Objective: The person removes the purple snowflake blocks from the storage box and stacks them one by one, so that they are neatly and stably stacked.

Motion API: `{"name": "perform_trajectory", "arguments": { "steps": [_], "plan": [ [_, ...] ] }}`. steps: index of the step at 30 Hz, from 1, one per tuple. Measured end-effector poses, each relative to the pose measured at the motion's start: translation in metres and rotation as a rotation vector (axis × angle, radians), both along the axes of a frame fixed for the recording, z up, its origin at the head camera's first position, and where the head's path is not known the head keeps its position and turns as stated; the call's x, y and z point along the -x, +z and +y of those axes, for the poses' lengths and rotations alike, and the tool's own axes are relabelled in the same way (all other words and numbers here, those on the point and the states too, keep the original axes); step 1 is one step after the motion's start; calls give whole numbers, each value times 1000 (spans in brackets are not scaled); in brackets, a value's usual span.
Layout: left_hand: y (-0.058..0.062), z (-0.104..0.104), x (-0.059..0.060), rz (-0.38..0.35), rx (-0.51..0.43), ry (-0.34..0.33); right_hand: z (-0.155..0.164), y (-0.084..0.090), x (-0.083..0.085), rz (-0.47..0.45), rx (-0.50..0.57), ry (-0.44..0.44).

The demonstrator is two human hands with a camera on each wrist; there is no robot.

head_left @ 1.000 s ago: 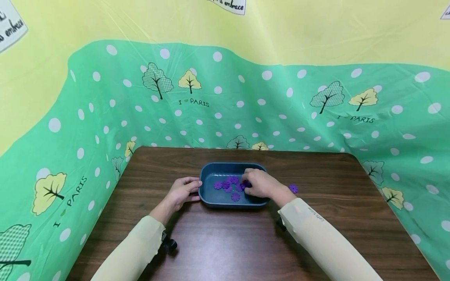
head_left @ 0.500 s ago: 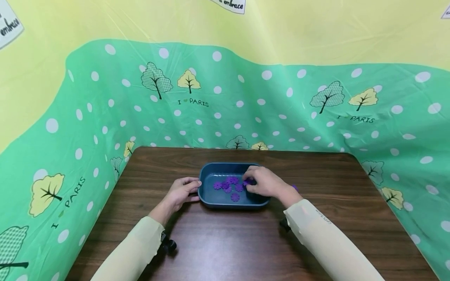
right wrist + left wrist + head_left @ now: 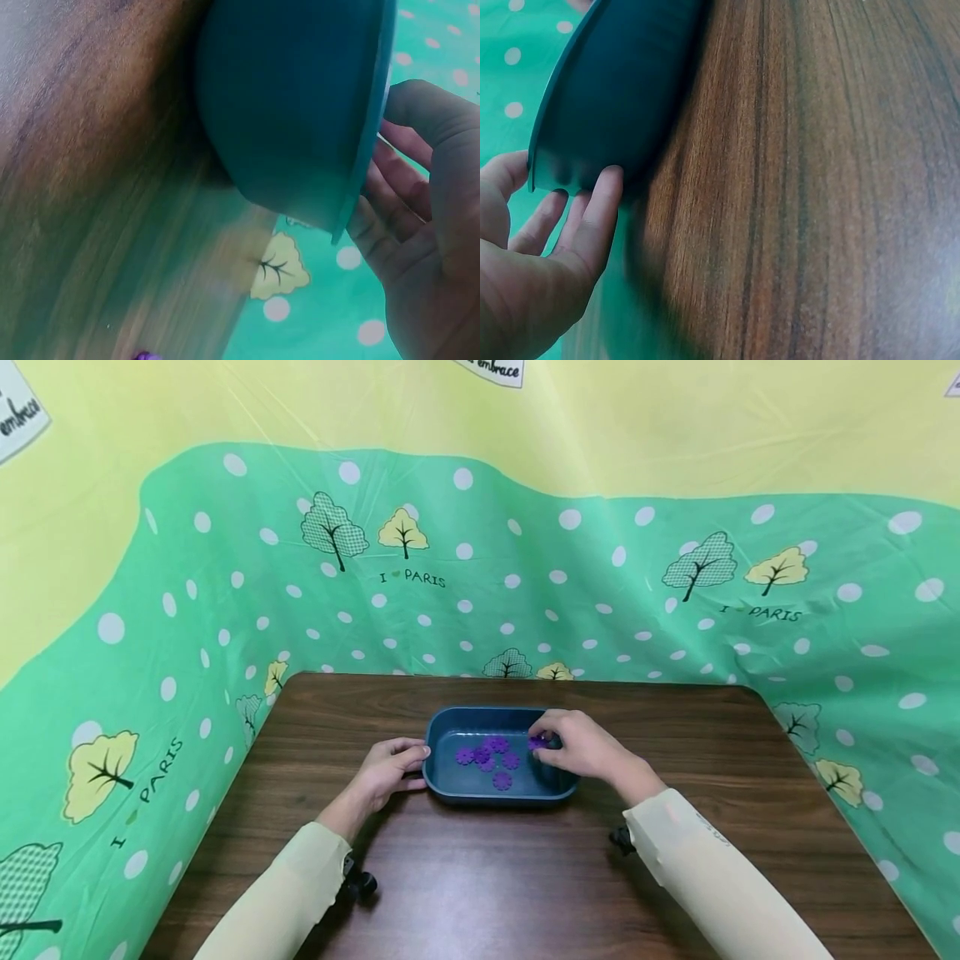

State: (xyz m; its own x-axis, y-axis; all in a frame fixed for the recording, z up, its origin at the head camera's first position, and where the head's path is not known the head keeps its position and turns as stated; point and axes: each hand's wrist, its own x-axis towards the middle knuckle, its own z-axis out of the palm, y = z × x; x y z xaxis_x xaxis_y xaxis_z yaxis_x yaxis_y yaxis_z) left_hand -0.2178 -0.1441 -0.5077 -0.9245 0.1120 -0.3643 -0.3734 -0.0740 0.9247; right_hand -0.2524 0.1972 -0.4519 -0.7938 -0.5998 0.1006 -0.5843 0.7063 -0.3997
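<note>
A dark blue plastic tray with rounded corners sits on the table. Inside it, mostly left of centre, lie several purple flower-shaped discs, some overlapping. My left hand grips the tray's left end, thumb at the rim and fingers against the outer wall, as the left wrist view shows. Over the right end of the tray, my right hand pinches purple flower-shaped discs between thumb and fingers, partly covered by them. In the right wrist view the tray wall hides those fingertips.
Another purple disc lies on the wooden table to the right of the tray, at the bottom edge of the right wrist view. A green and yellow patterned cloth hangs behind and beside the table.
My right hand has drawn to the right inside the tray, bringing the pinched discs away from the pile. Its forearm now covers the loose disc on the table. The left hand stays put.
</note>
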Motion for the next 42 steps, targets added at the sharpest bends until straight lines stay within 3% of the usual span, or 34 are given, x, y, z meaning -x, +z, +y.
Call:
{"name": "perform_trajectory", "arguments": {
  "steps": [8, 26, 34, 42],
  "plan": [
    [0, -1, 0, 1, -9, -10, 17, 4, -3, 32, 43, -11],
    [-3, -1, 0, 2, -4, -12, 54, 6, -16, 11, 135, -101],
    [-1, 0, 0, 6, 0, -14, 84, -1, -21, 91, 150, -133],
    [0, 0, 0, -2, 0, -4, 111, -13, -25, 95, 108, -206]
  ]
}}
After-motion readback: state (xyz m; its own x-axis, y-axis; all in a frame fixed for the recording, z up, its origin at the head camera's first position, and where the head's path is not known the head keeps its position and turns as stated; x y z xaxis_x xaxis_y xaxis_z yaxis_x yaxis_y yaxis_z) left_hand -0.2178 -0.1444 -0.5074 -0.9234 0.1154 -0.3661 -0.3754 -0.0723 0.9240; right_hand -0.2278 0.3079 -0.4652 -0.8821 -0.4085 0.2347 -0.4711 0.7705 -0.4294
